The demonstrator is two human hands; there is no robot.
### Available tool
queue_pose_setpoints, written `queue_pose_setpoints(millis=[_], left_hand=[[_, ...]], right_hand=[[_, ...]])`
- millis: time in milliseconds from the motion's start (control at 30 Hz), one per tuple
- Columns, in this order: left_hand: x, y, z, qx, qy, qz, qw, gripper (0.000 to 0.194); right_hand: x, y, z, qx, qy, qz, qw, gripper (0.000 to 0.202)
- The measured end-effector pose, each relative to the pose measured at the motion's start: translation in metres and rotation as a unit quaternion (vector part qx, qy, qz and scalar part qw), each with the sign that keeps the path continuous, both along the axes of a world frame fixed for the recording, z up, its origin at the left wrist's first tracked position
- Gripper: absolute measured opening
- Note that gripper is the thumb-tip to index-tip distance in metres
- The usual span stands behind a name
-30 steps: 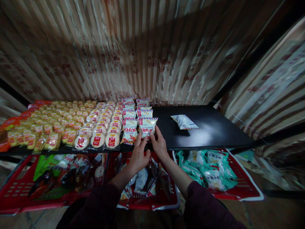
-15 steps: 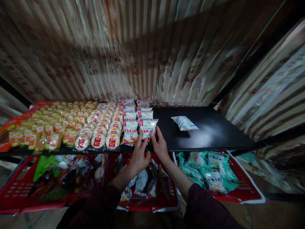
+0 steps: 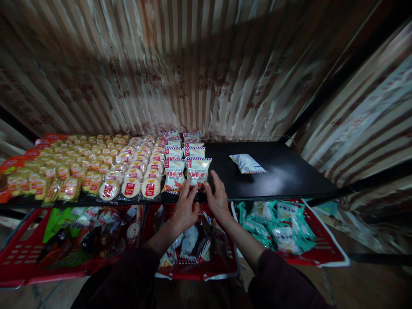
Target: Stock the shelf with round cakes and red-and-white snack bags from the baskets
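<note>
Both hands are at the front of a black shelf (image 3: 283,180), around the lower part of a white snack bag (image 3: 197,168). My left hand (image 3: 186,211) has its fingers apart, their tips at the bag's lower left. My right hand (image 3: 217,195) is at its lower right, fingers also spread. Neither is closed round the bag. A matching bag (image 3: 174,174) with a red picture lies just left of it, and more such bags stand in two rows behind. Farther right on the shelf a single pale bag (image 3: 247,164) lies on its own.
Round white crackers (image 3: 131,188) and yellow packets (image 3: 70,188) fill the shelf's left part. Below are three red baskets: left (image 3: 19,267), middle (image 3: 210,271) and right (image 3: 328,251), all with snack packets. A striped curtain (image 3: 193,64) hangs behind.
The whole view has shifted slightly. My hands remain beside the same front bag, with only a small change in finger position.
</note>
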State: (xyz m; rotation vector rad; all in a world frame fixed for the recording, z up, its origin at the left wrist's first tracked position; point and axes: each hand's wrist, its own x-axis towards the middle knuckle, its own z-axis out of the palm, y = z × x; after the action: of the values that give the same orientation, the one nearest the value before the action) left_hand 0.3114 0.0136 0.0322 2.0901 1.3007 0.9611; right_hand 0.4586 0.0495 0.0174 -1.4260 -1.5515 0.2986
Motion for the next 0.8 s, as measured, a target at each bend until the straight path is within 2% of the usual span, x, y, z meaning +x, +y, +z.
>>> queue_pose_setpoints(millis=[133, 300, 400, 633, 800], left_hand=[[0.003, -0.001, 0.001, -0.005, 0.009, -0.001, 1.0, 0.063], [0.005, -0.001, -0.001, -0.005, 0.0, 0.004, 1.0, 0.065], [0.007, -0.001, -0.001, 0.009, 0.006, 0.01, 1.0, 0.065], [0.014, -0.003, 0.003, -0.006, 0.024, 0.002, 1.0, 0.069], [0.013, -0.002, 0.003, -0.02, 0.015, 0.002, 1.0, 0.073]], right_hand=[[0.002, -0.001, 0.003, 0.034, -0.059, 0.023, 0.997, 0.05], [0.001, 0.002, -0.003, 0.037, -0.076, 0.028, 0.996, 0.05], [0.0, 0.001, -0.002, 0.066, -0.114, 0.025, 0.991, 0.05], [-0.004, 0.008, 0.015, 0.143, -0.202, 0.059, 0.967, 0.055], [-0.009, 0.026, 0.023, 0.129, -0.253, 0.066, 0.957, 0.047]])
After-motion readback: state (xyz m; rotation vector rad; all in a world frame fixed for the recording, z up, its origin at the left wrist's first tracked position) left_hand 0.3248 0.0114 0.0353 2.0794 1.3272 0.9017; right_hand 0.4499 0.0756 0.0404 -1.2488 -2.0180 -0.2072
